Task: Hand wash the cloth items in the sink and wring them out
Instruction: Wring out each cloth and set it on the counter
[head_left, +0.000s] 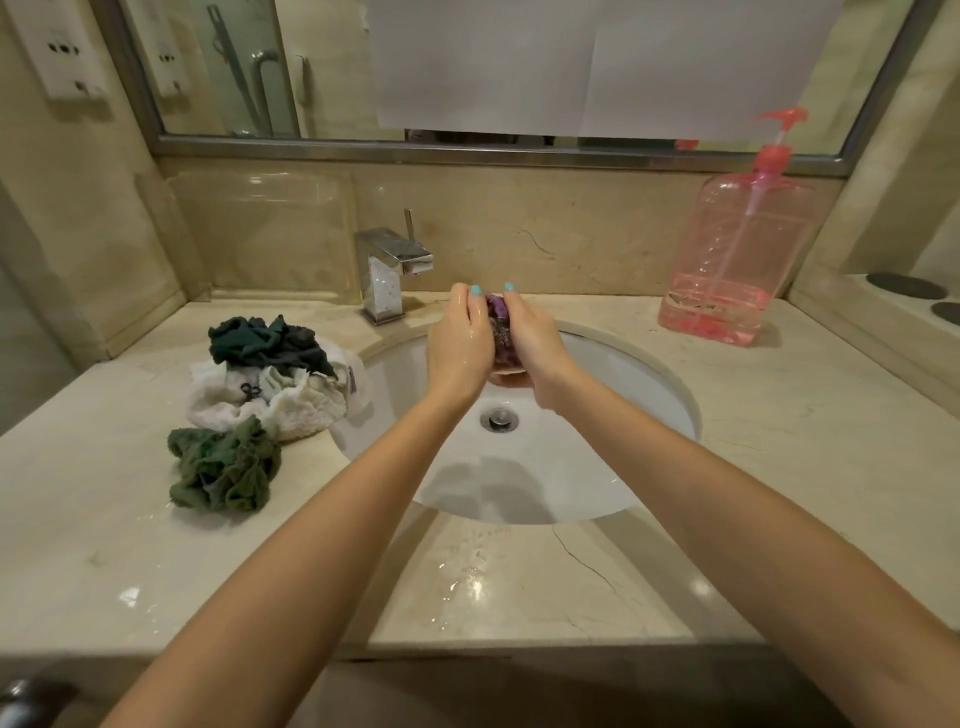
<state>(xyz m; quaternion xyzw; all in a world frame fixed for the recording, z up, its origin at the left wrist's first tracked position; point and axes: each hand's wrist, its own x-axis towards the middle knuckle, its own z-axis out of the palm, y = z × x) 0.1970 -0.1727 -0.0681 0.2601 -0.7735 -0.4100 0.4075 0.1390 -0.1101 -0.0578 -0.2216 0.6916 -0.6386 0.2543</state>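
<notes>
Glistening wet marble counter (519, 587) around sink (597, 457)

- small purple crumpled cloth (500, 332): wet, bunched tight, gripped between left hand (460, 343) and right hand (535, 345), above the 12 o'clock edge of the white oval ceramic sink (623, 395).
- dark teal crumpled cloth (260, 340): atop the white terry towel (306, 410), at the sink's 9 o'clock.
- olive green wrung cloth (223, 467): at 8 o'clock, touching the towel.
</notes>
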